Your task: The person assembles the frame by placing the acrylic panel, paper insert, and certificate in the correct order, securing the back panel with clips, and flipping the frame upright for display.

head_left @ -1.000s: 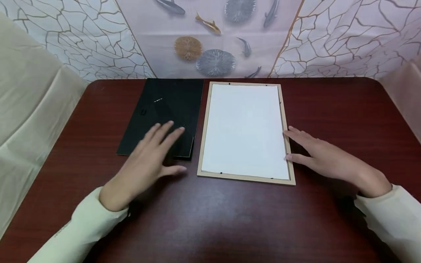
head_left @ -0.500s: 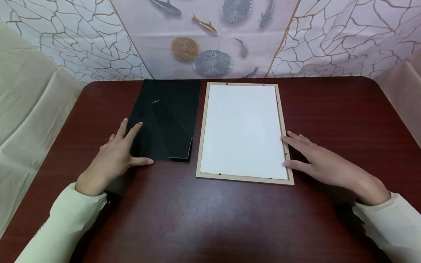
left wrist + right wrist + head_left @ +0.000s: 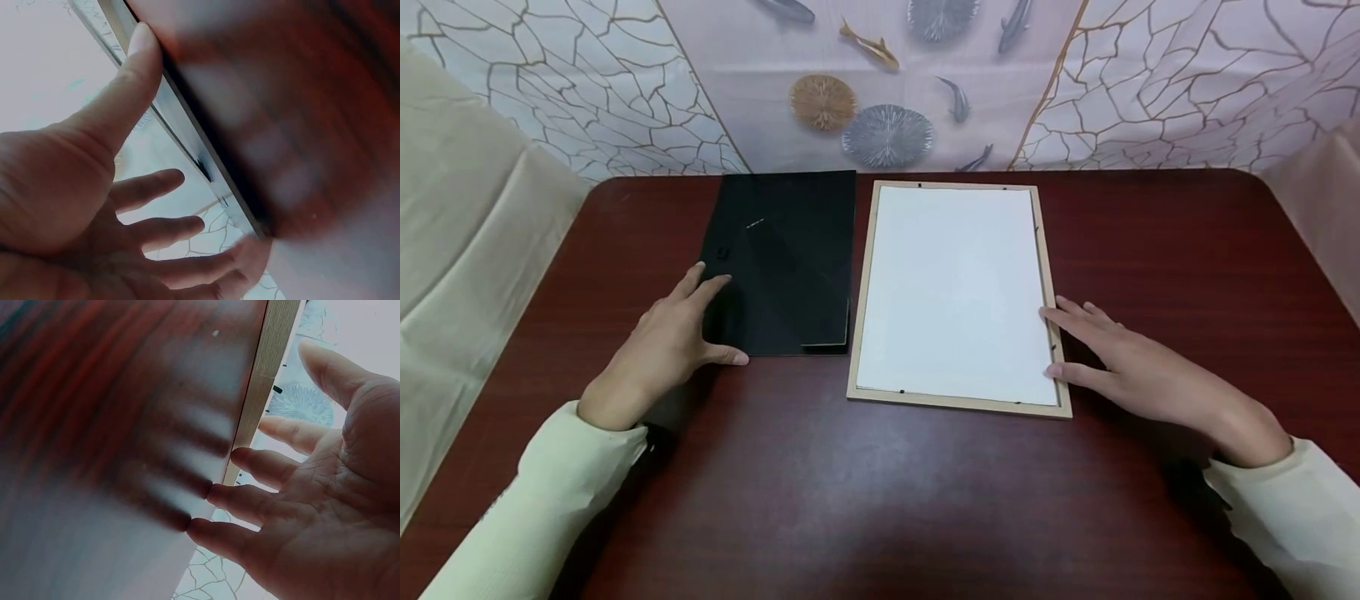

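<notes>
The left hand (image 3: 661, 350), fingers apart, touches a flat black rectangular panel (image 3: 786, 271), hiding one corner. Beside it lies a rectangular pale-wood frame (image 3: 962, 403) around a white sheet (image 3: 955, 292). The right hand (image 3: 1142, 368), fingers spread, touches the frame's right rail (image 3: 1043, 250); its cream sleeve (image 3: 1292, 504) is cut off.

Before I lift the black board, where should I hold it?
I'd probably hold the black board at its near left corner, coming from the left: thumb on the near edge, fingers on the left edge. Its right edge lies close beside the wooden frame, leaving less finger room, and the stand flap sits on that side.
</notes>
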Demonstrator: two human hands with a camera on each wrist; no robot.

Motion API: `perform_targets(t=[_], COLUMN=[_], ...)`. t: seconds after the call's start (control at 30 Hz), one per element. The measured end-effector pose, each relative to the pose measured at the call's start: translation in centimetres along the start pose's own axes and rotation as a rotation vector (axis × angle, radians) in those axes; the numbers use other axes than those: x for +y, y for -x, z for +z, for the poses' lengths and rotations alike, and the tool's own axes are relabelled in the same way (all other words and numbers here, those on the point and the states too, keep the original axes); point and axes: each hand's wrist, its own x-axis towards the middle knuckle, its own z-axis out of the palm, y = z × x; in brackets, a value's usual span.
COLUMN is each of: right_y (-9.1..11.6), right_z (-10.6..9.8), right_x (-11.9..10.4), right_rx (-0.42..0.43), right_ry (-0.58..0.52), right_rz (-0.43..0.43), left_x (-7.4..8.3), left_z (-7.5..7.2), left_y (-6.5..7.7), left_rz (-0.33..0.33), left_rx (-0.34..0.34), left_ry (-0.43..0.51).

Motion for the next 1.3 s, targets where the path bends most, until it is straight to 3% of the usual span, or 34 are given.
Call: perform_targets(t=[0.53,1.0,1.3], right_y=[-0.2,-0.3,-0.2], right_z=[0.0,0.0,0.0], right_x=[0.0,-0.1,0.0], right_rx=[0.005,0.008,0.018], right_ry=[0.034,0.077,0.075], right_rz=[-0.023,-0.021,-0.029], left_x=[-0.3,-0.4,-0.2], left_z=[-1.0,-0.9,-0.1], left_y=[-1.6,-1.5,-0.4], left_rz=[0.079,0.120,0.084], left_rx=[-0.102,-0.041,0.057], left_ry=[-0.015,0.003,-0.016])
